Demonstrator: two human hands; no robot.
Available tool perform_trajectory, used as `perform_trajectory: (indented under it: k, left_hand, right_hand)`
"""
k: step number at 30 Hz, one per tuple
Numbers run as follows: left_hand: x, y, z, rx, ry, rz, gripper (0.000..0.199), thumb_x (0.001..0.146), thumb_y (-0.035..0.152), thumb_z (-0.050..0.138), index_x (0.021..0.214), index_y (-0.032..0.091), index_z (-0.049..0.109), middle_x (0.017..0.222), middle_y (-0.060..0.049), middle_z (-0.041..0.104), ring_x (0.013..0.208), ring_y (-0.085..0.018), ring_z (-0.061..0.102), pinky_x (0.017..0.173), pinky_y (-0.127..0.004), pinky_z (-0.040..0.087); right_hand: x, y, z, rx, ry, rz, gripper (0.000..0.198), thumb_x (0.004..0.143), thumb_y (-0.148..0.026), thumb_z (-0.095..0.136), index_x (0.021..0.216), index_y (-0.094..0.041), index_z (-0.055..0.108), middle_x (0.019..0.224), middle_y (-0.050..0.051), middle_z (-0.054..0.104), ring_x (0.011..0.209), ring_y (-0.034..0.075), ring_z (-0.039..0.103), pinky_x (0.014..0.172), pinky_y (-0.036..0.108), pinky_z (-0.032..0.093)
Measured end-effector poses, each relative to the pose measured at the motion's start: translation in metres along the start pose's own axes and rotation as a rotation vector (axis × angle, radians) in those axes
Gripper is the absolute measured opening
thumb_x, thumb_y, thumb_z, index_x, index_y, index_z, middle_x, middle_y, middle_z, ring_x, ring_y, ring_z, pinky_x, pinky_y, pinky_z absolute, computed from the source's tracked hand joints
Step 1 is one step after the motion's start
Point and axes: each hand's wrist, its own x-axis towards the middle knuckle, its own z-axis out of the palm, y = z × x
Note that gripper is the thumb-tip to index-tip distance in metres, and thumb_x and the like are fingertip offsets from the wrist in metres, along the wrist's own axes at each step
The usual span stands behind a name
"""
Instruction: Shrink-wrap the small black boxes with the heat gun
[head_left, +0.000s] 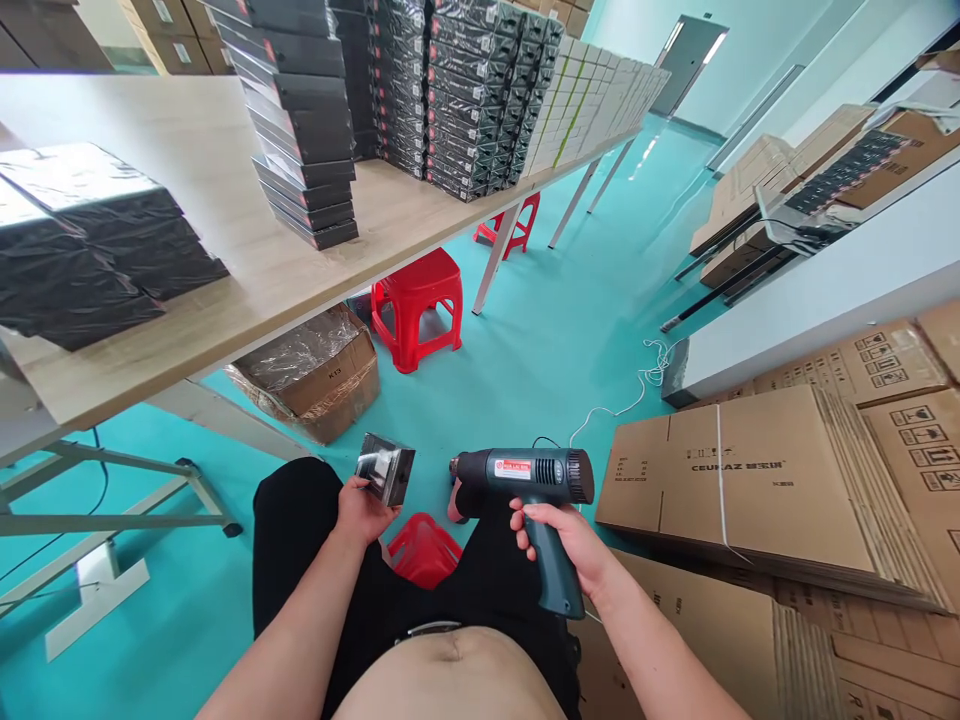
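My left hand [365, 514] grips a small black box [385, 468] with a shiny, film-like surface, held tilted above my knees. Wrapped round the handle of a dark green heat gun [529, 476] is my right hand [564, 540]. The gun's nozzle points left toward the box, with a gap between them. Below and between my legs sits a red plastic stool or bin [424, 550], only partly visible.
On the wooden table [202, 130] stand stacked black boxes [311, 130], a wrapped bundle [97, 240] and white boxes [592, 100]. Red stools [420, 300] and a carton [322, 370] are under it. Flattened cartons [720, 470] lie at right; a white cable [615, 408] crosses the floor.
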Motion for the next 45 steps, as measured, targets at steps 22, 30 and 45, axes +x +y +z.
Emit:
perform_trajectory:
  k: [22, 30, 45]
  left_hand:
    - [-0.002, -0.004, 0.007, 0.052, -0.055, 0.247, 0.025, 0.049, 0.015, 0.045, 0.071, 0.016, 0.056, 0.067, -0.005, 0.061, 0.060, -0.022, 0.061, 0.065, -0.040, 0.053]
    - [0.009, -0.017, 0.002, 0.357, -0.102, 0.468, 0.031, 0.054, 0.000, 0.048, 0.076, 0.018, 0.060, 0.073, -0.001, 0.062, 0.066, -0.017, 0.059, 0.059, -0.024, 0.048]
    - [0.015, -0.017, -0.011, 1.397, -0.094, 1.051, 0.038, 0.062, 0.005, 0.049, 0.092, 0.022, 0.063, 0.102, -0.005, 0.059, 0.101, -0.023, 0.051, 0.091, -0.036, 0.036]
  right_hand:
    - [-0.032, 0.014, 0.021, -0.169, -0.132, 0.030, 0.028, 0.076, -0.032, 0.063, 0.098, -0.016, 0.065, 0.080, 0.006, 0.066, 0.063, 0.016, 0.061, 0.055, 0.028, 0.048]
    - [-0.027, 0.001, 0.006, -0.187, -0.039, -0.014, 0.026, 0.078, -0.032, 0.062, 0.098, -0.016, 0.065, 0.081, 0.006, 0.065, 0.065, 0.016, 0.060, 0.057, 0.028, 0.048]
    - [-0.010, -0.003, 0.020, -0.178, -0.103, -0.011, 0.027, 0.077, -0.030, 0.062, 0.098, -0.014, 0.063, 0.079, 0.006, 0.066, 0.063, 0.016, 0.062, 0.054, 0.027, 0.048]
